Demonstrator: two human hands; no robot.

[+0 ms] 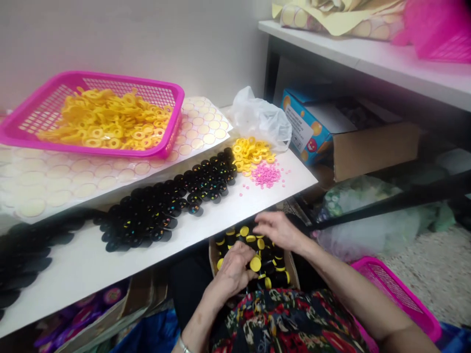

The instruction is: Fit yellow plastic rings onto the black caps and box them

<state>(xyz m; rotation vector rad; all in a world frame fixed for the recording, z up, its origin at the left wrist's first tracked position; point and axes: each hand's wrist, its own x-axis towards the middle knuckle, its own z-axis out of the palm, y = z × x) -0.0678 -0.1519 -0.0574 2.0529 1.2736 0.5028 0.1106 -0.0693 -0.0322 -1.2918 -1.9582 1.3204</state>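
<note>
Left hand (235, 268): we see fingers closed on 1 yellow-topped piece (255, 263), over the carton (293, 272).
Right hand (277, 230): fingers bent; we cannot tell if they grip anything.
Carton: more than 10 yellow-topped pieces, seemingly done.
White table (206, 223): black pieces (142, 213), yellow rings (250, 153), pink beads (265, 175), seemingly left; we cannot count them.
Table containers: we count 1 pink basket (176, 125), 1 plastic bag (259, 115).

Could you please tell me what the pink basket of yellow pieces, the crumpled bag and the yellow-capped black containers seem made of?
The pink basket: glossy moulded plastic, judging by its smooth rim and regular lattice. The bag: probably thin plastic film, translucent and creased. The yellow-capped black containers: likely plastic, with smooth, even-coloured caps; the exact kind is unclear.
</note>
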